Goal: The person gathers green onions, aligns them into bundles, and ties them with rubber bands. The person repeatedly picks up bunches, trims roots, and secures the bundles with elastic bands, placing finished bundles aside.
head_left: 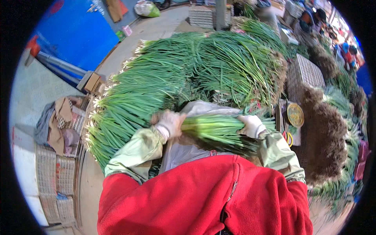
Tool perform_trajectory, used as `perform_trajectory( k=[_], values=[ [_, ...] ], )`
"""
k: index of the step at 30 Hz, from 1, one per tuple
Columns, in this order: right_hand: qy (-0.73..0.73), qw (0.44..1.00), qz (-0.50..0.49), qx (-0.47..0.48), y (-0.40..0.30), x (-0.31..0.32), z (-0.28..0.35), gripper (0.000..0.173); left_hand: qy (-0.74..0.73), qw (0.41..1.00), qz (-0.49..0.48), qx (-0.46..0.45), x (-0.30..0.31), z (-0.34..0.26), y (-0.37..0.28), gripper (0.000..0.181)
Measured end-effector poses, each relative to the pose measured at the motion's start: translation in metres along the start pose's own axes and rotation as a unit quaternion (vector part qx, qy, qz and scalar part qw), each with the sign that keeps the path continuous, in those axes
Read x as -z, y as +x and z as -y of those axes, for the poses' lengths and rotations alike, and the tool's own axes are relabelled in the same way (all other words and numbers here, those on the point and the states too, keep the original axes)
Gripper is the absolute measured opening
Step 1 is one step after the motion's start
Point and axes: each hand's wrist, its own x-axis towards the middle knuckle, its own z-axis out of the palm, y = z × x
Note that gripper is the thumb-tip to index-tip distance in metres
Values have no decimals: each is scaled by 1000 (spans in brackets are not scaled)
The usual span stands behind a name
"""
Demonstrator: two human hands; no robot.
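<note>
A loose bundle of long green allium stalks (214, 127), like scallions or green garlic, lies sideways across my lap. My left hand (170, 124), in a pale glove with the fingers showing, grips the bundle's left end and is blurred. At the other end, my right hand (250, 126) in a white glove has its fingers on the leaves. Beneath the bundle, a whitish plastic sheet (202, 107) covers my lap. Close to my left hand lies a big heap of the same greens (141, 88), pale root ends outward.
On the right, scissors with yellow and red handles (289, 138) lie beside a round yellow dish (295, 115). A large rooty stack (320, 141) stands beyond. Plastic crates (55, 173) line the left side. A metal post (221, 14) rises behind the heap. People sit at far upper right.
</note>
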Motion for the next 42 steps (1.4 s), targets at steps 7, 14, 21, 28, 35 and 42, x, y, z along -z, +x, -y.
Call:
perform_trajectory(
  k=[7,14,21,28,35,42],
  values=[
    [439,891,-94,71,5,118,49,56,130,722,-679,-36,208,15,-64,60],
    [693,711,64,97,30,65,14,68,-704,530,-358,-309,174,59,-12,106],
    [673,722,159,24,31,35,67,66,-836,290,16,-466,197,-1,13,85],
    [277,942,-124,143,64,194,57,84,-832,416,-123,-347,181,3,32,62],
    [332,853,-229,332,87,280,184,97,-790,481,-48,-378,188,-30,28,62],
    [427,827,-220,294,80,276,204,92,-857,359,-2,-370,186,-14,42,52]
  ],
)
